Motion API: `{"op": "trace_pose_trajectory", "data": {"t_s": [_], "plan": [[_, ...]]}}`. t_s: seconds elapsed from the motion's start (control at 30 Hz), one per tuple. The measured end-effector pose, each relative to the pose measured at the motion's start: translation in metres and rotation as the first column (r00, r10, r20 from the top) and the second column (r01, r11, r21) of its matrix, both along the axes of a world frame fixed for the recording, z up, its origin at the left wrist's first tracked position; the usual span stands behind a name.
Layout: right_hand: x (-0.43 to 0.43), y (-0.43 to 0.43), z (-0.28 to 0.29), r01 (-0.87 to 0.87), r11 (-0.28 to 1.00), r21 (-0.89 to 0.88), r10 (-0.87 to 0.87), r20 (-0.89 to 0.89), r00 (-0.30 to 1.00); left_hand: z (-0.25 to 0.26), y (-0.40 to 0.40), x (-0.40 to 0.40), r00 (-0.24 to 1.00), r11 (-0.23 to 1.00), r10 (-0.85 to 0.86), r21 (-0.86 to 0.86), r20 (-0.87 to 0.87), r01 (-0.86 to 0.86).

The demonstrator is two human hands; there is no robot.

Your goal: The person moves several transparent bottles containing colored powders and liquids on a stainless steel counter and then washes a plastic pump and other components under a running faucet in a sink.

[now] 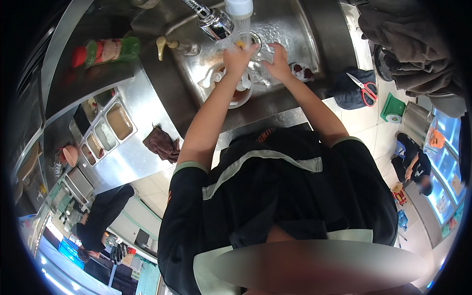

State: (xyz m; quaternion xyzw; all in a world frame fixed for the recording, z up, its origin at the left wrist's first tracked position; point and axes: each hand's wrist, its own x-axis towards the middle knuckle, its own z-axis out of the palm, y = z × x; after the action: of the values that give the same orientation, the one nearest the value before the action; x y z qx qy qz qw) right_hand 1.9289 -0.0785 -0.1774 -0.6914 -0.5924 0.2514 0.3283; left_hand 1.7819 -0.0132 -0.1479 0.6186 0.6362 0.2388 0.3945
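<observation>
Water runs from a white-ended tap [239, 9] into the steel sink [309, 33]. My left hand [236, 57] is under the stream by the drain, at a clear, wet thing that I cannot make out; whether the fingers grip it is hidden by water. My right hand [278, 62] is apart from it to the right, fingers spread, holding nothing. Below my left wrist stands a clear round tub [252, 90] with white pump heads or similar plastic parts [243, 83] in it. Foamy dark red things [302, 70] lie right of my right hand.
A chrome spray head [217, 25] hangs over the sink; a pump bottle [190, 48] is at its left. Red-handled scissors [368, 94] lie on a dark cloth [343, 88] at right. A brown cloth [162, 143] and food trays [120, 120] are left. Two people are farther off.
</observation>
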Motion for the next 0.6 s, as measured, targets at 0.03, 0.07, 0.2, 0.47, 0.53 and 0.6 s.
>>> {"op": "trace_pose_trajectory", "data": {"t_s": [0.03, 0.07, 0.2, 0.47, 0.53, 0.6], "plan": [[0.005, -0.003, -0.01, 0.068, 0.995, -0.066, -0.072, -0.053, 0.996, 0.012, -0.002, 0.002, 0.987, 1.0, -0.007, 0.0, -0.157, 0.007], [0.009, -0.005, -0.019, 0.133, 0.982, -0.136, -0.147, -0.099, 0.984, 0.018, -0.003, 0.004, 0.951, 1.0, -0.015, -0.001, -0.31, 0.015], [-0.004, 0.003, -0.008, 0.275, 0.918, -0.284, -0.373, -0.393, 0.84, 0.014, -0.006, 0.0, 0.925, 0.997, -0.008, 0.071, -0.38, 0.038], [-0.042, 0.06, 0.085, 0.029, 0.99, -0.138, -0.141, -0.957, 0.255, -0.016, -0.002, -0.011, 0.89, 0.993, 0.011, 0.107, -0.456, 0.042], [-0.038, 0.063, 0.112, -0.099, 0.99, -0.1, -0.088, -0.989, 0.121, -0.013, -0.002, -0.011, 0.901, 0.991, 0.045, 0.134, -0.432, 0.015], [-0.033, 0.059, 0.113, -0.079, 0.991, -0.107, -0.09, -0.977, 0.194, -0.003, 0.0, -0.008, 0.901, 0.993, 0.032, 0.113, -0.432, 0.019]]}}
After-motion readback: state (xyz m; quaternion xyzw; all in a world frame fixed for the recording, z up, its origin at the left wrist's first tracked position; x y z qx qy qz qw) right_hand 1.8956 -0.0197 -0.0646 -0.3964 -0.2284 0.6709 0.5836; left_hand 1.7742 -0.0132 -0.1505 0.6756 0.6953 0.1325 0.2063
